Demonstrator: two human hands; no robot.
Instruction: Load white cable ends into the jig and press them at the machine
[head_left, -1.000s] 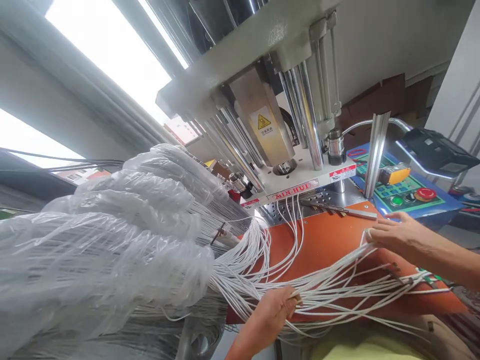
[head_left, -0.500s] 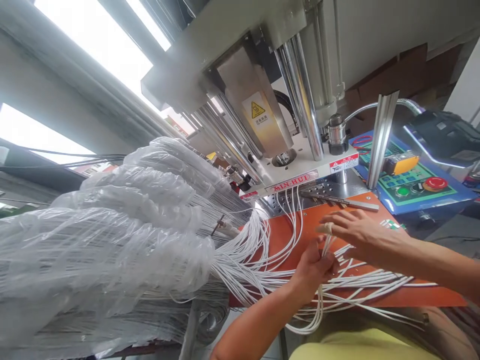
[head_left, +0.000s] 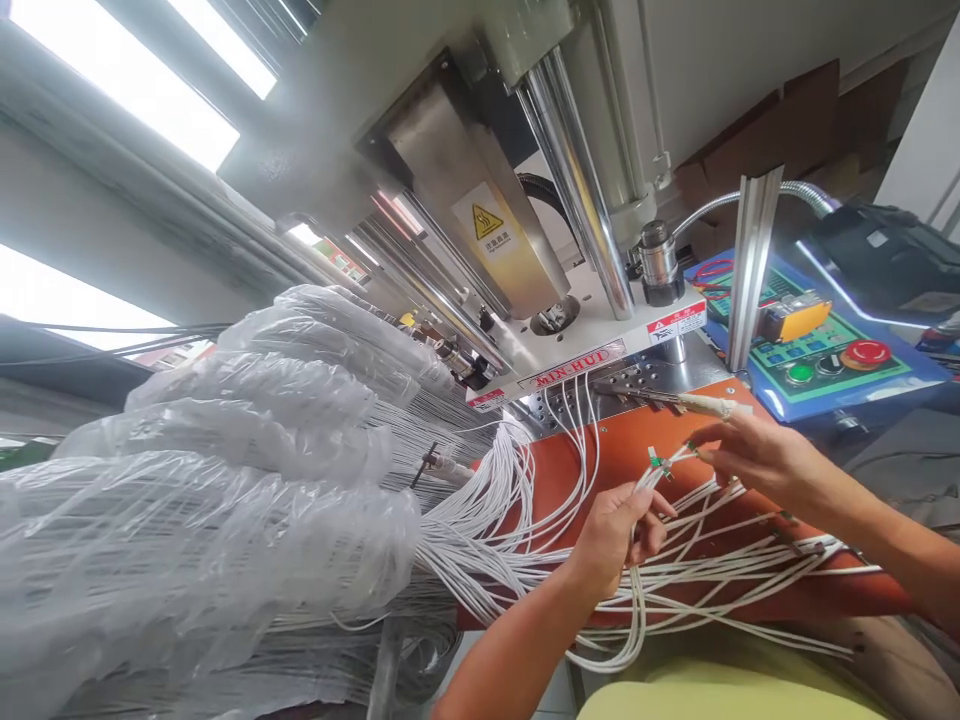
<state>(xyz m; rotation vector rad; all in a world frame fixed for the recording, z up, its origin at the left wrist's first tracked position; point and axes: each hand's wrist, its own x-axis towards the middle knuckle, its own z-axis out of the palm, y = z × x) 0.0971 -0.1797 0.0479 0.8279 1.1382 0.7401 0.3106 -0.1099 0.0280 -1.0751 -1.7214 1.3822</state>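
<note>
My left hand [head_left: 626, 530] is closed round a few white cables [head_left: 639, 498] above the orange work surface. Small green-and-metal connector ends [head_left: 660, 463] stick up past its fingers. To the right, my right hand [head_left: 750, 445] pinches another white cable end with a green tip, close to that cluster. Many more white cables [head_left: 525, 565] run across the surface beneath both hands, some with green ends at the right. Several cables [head_left: 577, 420] lead from under the front plate of the press.
A press [head_left: 517, 240] with a hot-surface label stands ahead over a perforated metal plate. Cable bundles in clear plastic [head_left: 247, 520] fill the left. A blue control box [head_left: 847, 350] with green and red buttons sits at the right, beside an upright metal profile [head_left: 754, 265].
My right hand has moved right, away from my left hand, and now pinches a cable end. Green connector ends show above my left hand. The view has shifted slightly.
</note>
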